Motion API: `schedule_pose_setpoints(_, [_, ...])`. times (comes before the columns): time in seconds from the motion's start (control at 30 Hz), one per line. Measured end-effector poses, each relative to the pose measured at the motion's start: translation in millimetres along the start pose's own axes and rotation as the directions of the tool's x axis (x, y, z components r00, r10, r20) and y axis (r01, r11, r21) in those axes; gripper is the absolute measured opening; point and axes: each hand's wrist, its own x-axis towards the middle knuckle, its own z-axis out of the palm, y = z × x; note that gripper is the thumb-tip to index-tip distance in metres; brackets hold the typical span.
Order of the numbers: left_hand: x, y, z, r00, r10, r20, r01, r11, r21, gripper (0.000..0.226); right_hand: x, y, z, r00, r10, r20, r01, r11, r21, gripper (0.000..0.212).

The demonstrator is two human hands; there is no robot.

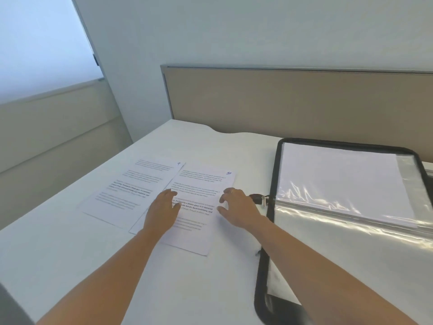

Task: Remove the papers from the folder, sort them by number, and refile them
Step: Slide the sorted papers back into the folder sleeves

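White sheet 10 (201, 184): it lies printed side up on the desk (93, 254), directly under both your hands, with the handwritten number at its far right corner.
Sheet 9 (131, 184): it lies at about 10 o'clock from your left hand; sheet 10 overlaps its right edge.
Long axis: both sheets run from roughly 7 o'clock near you to 1 o'clock away from you, so a slide along that line keeps them square.
Left hand (164, 207): the fingers are straight and close together, pressing flat on the left part of sheet 10, with the tips near the seam where the two sheets overlap.
Right hand (236, 205): it is arched at the sheet's right edge with fingers and thumb curled in a narrow gap. You cannot tell from here whether they pinch the paper or only touch it.
Folder (273, 174): black-edged and clear, it lies open at 3 o'clock from your right hand, its zip pull (263, 201) just beside your knuckles.
Papers in the folder (339, 179): a white stack shows through the plastic, so removal looks unfinished.
Nearer hand: your right is closer to the folder; your left is closer to sheet 9.
Next move, as a judgement: hold with the left palm and lift or shift with the right, since the free edge sits on the right-hand side.
Risk: the overlap may drag sheet 9 along.
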Motion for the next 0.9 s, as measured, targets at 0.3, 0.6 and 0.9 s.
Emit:
schedule_pose_setpoints(0.3, [30.5, -85.6, -26.0, 0.974, -0.208, 0.090, 0.197, 0.974, 0.113, 0.065, 47.7, -65.3, 31.3, 0.993, -0.111, 0.049, 0.107, 0.990, 0.091, 0.044])
schedule_pose_setpoints(0.6, [35.3, -101.7, -28.8, 0.966, -0.240, 0.098, 0.211, 0.947, 0.241, 0.060, 62.8, -71.7, 56.4, 0.989, -0.093, 0.118, 0.098, 0.995, -0.036, 0.058])
schedule_pose_setpoints(0.9, [41.1, -98.5, -29.3, 0.992, 0.097, -0.081, -0.046, 0.876, 0.479, 0.047, 65.0, -73.3, 59.4, 0.990, -0.092, 0.105, 0.094, 0.995, -0.022, 0.058])
